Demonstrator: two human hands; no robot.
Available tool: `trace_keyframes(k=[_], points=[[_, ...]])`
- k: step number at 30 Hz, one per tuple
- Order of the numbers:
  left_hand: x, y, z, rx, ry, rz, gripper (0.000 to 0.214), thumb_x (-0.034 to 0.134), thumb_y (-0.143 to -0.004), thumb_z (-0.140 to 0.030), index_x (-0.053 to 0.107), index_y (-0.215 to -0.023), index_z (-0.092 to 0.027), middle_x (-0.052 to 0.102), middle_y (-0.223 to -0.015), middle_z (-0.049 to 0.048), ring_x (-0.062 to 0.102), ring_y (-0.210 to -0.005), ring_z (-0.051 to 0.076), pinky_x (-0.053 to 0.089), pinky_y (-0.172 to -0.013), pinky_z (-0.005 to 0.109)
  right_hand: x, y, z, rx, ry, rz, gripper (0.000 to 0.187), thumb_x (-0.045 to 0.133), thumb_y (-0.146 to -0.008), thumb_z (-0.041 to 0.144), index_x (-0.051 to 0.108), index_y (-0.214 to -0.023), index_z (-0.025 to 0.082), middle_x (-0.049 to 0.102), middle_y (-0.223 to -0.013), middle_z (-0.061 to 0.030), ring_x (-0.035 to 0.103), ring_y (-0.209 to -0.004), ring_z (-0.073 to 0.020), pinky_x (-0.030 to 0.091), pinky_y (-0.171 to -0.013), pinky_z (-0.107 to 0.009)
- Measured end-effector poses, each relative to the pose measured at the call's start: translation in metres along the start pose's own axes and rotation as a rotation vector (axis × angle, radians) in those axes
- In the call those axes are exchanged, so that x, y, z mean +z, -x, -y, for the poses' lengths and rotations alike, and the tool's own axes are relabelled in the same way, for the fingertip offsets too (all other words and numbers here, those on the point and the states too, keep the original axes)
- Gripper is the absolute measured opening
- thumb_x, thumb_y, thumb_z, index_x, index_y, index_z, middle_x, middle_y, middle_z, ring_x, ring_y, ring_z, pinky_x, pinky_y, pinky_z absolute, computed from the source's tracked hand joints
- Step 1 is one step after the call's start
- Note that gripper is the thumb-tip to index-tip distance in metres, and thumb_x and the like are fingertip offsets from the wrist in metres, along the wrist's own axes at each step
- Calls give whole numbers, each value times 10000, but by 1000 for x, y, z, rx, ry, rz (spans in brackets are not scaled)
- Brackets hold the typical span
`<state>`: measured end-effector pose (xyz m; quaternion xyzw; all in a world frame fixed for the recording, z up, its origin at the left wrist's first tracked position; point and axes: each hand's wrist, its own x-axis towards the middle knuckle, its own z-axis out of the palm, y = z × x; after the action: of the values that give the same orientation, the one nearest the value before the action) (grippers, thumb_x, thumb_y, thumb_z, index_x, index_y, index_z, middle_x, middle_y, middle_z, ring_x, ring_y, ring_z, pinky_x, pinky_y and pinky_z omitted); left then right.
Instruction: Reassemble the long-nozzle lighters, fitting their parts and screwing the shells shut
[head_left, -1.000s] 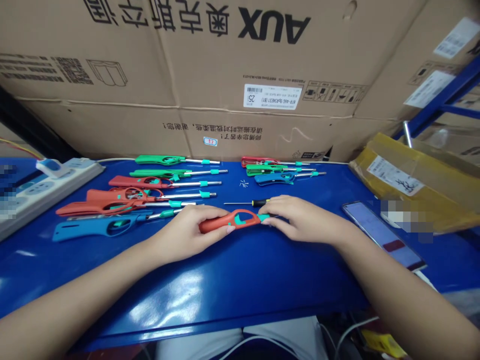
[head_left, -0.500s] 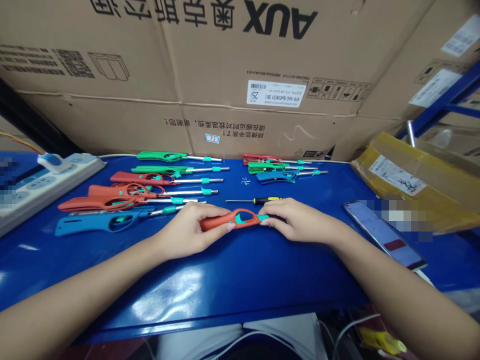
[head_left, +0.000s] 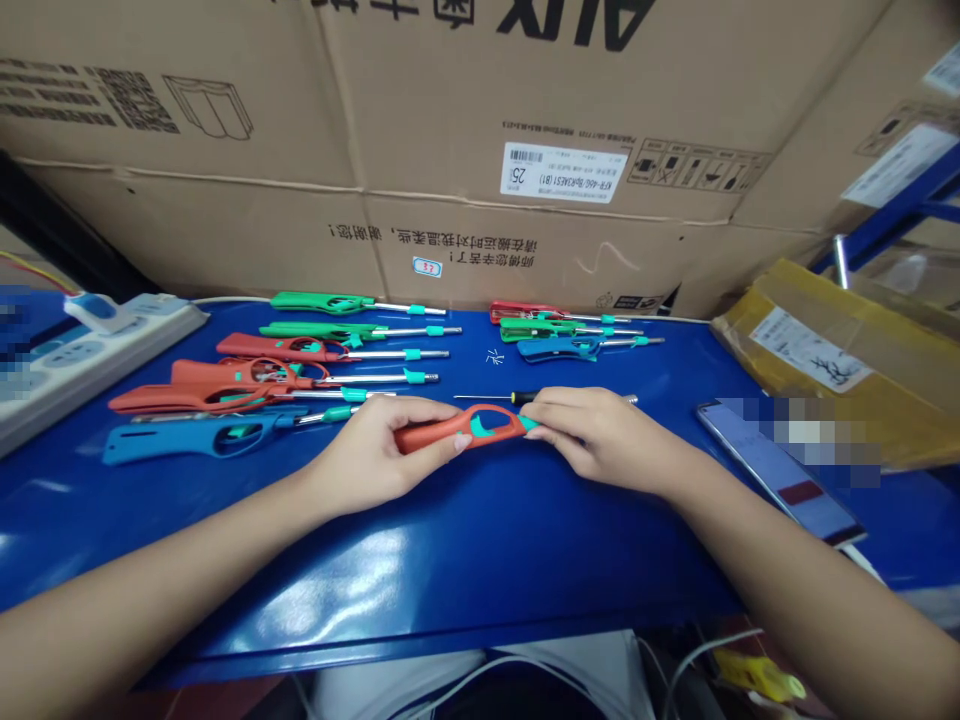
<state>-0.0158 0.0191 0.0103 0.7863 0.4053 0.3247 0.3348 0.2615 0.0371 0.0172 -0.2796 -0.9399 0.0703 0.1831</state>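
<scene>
Ten stick lighters are in sight on the blue bench [head_left: 480, 540], and nine of them lie loose. Six sit in a row at the left [head_left: 247, 375] — two green, three red or orange, one blue — with their metal tubes pointing right. Three more lie close together at the back right [head_left: 562, 328]: one red, one green, one blue. The tenth is the orange-red lighter [head_left: 465, 428], held low over the middle of the bench, lengthwise from left to right, its left end a little lower. One screwdriver [head_left: 523, 397] with a black and yellow handle lies just behind it, its thin shaft pointing left. The left hand [head_left: 371, 455] is closed around the lighter's handle end, fingers curled over the top and thumb pressed against the near side. The right hand [head_left: 600, 432] pinches the front end at the teal collar; its fingers are bunched together and hide the tube, though a short bit of metal shows past the knuckles. Both wrists sit low by the bench top. One white power strip [head_left: 90, 345] lies at the far left, and one phone [head_left: 787, 475] lies face up at the right, near a yellow parcel [head_left: 825, 340]. Big cardboard boxes [head_left: 450, 120] stand along the back.
</scene>
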Motion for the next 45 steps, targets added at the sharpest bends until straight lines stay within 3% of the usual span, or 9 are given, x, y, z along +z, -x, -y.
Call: trace_keyframes(k=[3, 8, 14, 26, 31, 37, 40, 43, 45], points=[[-1, 2, 0, 177, -141, -48, 231, 686, -920, -330, 789, -1039, -161, 804, -953, 69, 720, -750, 168, 583, -714, 261, -1, 1, 2, -25, 108, -20, 266, 460, -1055, 238, 691, -1157, 153, 741, -1030, -121, 694, -884, -212, 549, -758, -329], [-1, 4, 2, 354, -258, -112, 181, 686, -925, -255, 764, -1055, -156, 777, -841, 31, 660, -635, 106, 536, -635, 199, -7, 2, 4, -63, 221, -58, 282, 450, -1060, 244, 690, -1176, 153, 755, -1044, -121, 703, -846, -211, 539, -695, -322], [-2, 4, 4, 470, -376, -181, 226, 735, -912, -305, 743, -1092, -168, 776, -857, 25, 668, -658, 108, 539, -651, 195, -6, 1, 4, -127, 205, -177, 248, 496, -1051, 232, 692, -1165, 131, 769, -1042, -135, 718, -865, -217, 553, -706, -324], [-2, 9, 10, 651, -576, -285, 214, 724, -930, -270, 690, -1131, -203, 748, -800, -11, 676, -642, 110, 545, -635, 199, -4, 0, 10, -149, 213, -184, 245, 482, -1039, 177, 702, -1115, 100, 779, -983, -140, 732, -824, -219, 579, -684, -336], [0, 5, 5, 526, -399, -281, 148, 778, -882, -263, 734, -999, -183, 751, -783, -20, 636, -607, 85, 499, -611, 178, -1, -1, 8, -165, 225, -247, 222, 516, -1035, 182, 706, -1117, 103, 786, -992, -130, 742, -841, -214, 588, -710, -328], [1, -1, 11, 202, -270, -71, 172, 724, -906, -339, 766, -884, -174, 730, -750, -24, 593, -599, 90, 436, -581, 193, 7, -2, 1, -81, 184, -151, 229, 528, -1038, 233, 714, -1121, 128, 779, -1005, -106, 728, -844, -208, 575, -722, -321], [3, -4, 13, 69, -284, 54, 343, 620, -964, -429, 731, -778, -162, 597, -590, -41, 465, -510, 92, 327, -502, 224, 5, -4, -5, -18, 162, -95, 229, 524, -1039, 251, 713, -1127, 157, 763, -1016, -95, 710, -878, -211, 570, -767, -340], [3, -6, 11, 27, -203, 100, 378, 490, -1032, -450, 743, -954, -180, 685, -765, -10, 576, -655, 127, 418, -624, 234, -3, -6, -12, 16, 145, -104, 215, 579, -1016, 297, 700, -1167, 204, 723, -1121, -94, 664, -1032, -237, 545, -909, -403], [2, -7, 10, -7, -146, 68, 375, 451, -1048, -447, 731, -1035, -198, 713, -872, 7, 629, -752, 152, 459, -704, 253, -8, -8, -19, 57, 175, -246, 420, 649, -971, 360, 592, -1366, 228, 636, -1339, -129, 578, -1237, -289, 473, -1060, -491]])
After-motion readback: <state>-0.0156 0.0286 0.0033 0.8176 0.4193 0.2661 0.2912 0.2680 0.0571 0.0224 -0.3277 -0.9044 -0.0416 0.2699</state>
